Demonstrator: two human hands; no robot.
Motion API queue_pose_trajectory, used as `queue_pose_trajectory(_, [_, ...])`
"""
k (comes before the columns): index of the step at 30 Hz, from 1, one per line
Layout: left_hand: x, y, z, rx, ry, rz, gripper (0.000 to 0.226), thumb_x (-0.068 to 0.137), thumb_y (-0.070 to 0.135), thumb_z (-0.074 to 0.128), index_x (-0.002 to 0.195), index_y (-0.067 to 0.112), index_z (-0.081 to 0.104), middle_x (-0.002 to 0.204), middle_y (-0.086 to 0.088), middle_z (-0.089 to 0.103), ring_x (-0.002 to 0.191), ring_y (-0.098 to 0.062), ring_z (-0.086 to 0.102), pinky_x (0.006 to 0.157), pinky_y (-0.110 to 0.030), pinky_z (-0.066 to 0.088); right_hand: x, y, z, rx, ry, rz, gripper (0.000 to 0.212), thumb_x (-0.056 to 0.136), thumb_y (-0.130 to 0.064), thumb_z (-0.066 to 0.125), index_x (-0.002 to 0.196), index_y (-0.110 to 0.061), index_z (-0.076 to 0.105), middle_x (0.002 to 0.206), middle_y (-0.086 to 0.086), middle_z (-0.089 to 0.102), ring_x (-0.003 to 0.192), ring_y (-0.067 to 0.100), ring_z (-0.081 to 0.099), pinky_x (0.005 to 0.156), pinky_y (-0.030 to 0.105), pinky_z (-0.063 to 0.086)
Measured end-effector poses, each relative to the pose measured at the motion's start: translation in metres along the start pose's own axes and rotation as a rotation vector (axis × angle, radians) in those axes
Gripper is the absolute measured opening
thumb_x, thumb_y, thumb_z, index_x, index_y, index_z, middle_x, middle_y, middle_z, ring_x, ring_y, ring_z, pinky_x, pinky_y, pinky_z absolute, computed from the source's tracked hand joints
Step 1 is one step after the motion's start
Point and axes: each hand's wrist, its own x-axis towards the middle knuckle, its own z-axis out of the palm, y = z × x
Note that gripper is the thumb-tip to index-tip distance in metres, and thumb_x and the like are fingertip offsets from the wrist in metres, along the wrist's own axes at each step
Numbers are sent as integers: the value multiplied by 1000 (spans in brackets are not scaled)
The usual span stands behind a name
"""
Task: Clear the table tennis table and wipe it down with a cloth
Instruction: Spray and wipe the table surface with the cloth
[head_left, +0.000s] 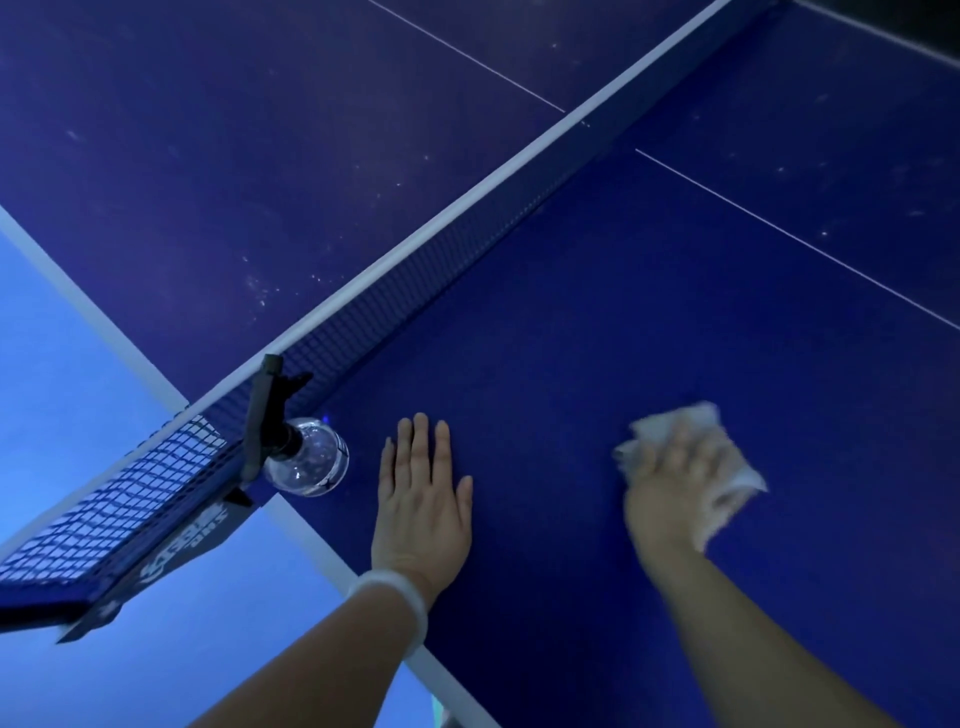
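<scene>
White lettering on the net bracket, too skewed to read

The only print is on the blue net bracket (171, 558) at the lower left of the frame: white letters seen upside down and at an angle, not legible as words.

left forearm (332, 639): bare, no sleeve in view; enters from the lower left of the frame
left wrist: a pale, smooth bangle (395, 597) circles it, rounded and plain, no markings legible
left hand (421, 509): bare, no rings or glove visible; short nails
right forearm (753, 639): bare, sleeveless as far as the lower right edge shows
right hand (670, 488): bare, blurred; finer detail cannot be told
</scene>
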Motion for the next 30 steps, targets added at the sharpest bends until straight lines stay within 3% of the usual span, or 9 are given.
queue_pose_trajectory(3, [-1, 0, -3, -2, -12, 13, 65, 99, 42, 11, 154, 6, 15, 161, -16, 5, 150, -28, -3, 121, -45, 1, -67, -29, 24, -167, 29, -591, 60, 100, -33, 39, 155, -17, 21, 161, 10, 19, 148, 33, 17, 114, 64, 17])
queue_pose_trajectory(7, [0, 0, -3, -21, -7, 10, 66, 99, 43, 13, 153, 7, 17, 161, -16, 9, 150, -28, 0, 121, -44, 0, -104, 36, 31, -204, -92, -788, 59, 102, -46, 18, 156, -24, 14, 164, 3, 10, 150, 28, 10, 116, 57, 17])
queue_pose_trajectory(10, [-1, 1, -3, -18, 1, 11, 66, 99, 44, 12, 154, 7, 16, 161, -16, 9, 150, -28, 1, 122, -45, 1, -68, 96, 15, -274, -86, -684, 57, 104, -46, 8, 155, -24, 19, 161, 5, 21, 148, 28, 14, 114, 55, 17])
queue_pose_trajectory(16, [-2, 1, -3, -1, -16, 9, 68, 97, 46, 4, 154, 9, 8, 162, -15, 3, 150, -28, -4, 122, -45, -2, -2, 86, -16, 28, -41, 256, 60, 102, -49, 16, 156, -30, -3, 164, 3, -7, 149, 25, -10, 117, 61, 2])
queue_pose_trajectory(18, [-1, 1, -1, 2, -25, 5, 69, 96, 47, 1, 154, 9, 3, 162, -15, -1, 150, -27, -9, 122, -45, -3, -22, 45, -6, -29, -23, 161, 60, 102, -44, 19, 157, -25, 3, 163, 7, 1, 149, 30, -4, 116, 62, 4])
queue_pose_trajectory(21, [-1, 1, -1, -3, -23, 5, 69, 96, 47, 1, 154, 8, 5, 162, -15, 0, 150, -28, -7, 122, -45, -1, -84, 15, 15, -196, -28, -406, 65, 97, -34, 38, 156, -17, 15, 162, 13, 14, 149, 36, 11, 114, 65, 13])
queue_pose_trajectory(23, [-1, 2, -2, -15, -10, 10, 69, 97, 46, 3, 153, 7, 10, 161, -16, 6, 150, -29, -2, 122, -46, 2, -118, 37, 22, -207, -82, -638, 59, 101, -40, 25, 156, -19, 18, 163, 9, 14, 149, 32, 13, 115, 60, 19])
queue_pose_trajectory(27, [0, 5, -7, -7, -44, 2, 68, 98, 45, 4, 153, 6, 6, 161, -17, 1, 149, -30, -6, 122, -46, -3, -113, 121, 13, -222, -56, -625, 57, 103, -43, 6, 152, -20, 26, 159, 7, 27, 148, 25, 16, 113, 53, 18])
queue_pose_trajectory(30, [0, 23, -15, -48, -109, 27, 64, 102, 41, 22, 155, 7, 5, 161, -18, -5, 149, -32, -10, 121, -46, -6, -89, 167, -3, -302, -42, -408, 58, 102, -37, 25, 156, -20, 13, 164, 5, -4, 150, 30, -9, 118, 51, 4])
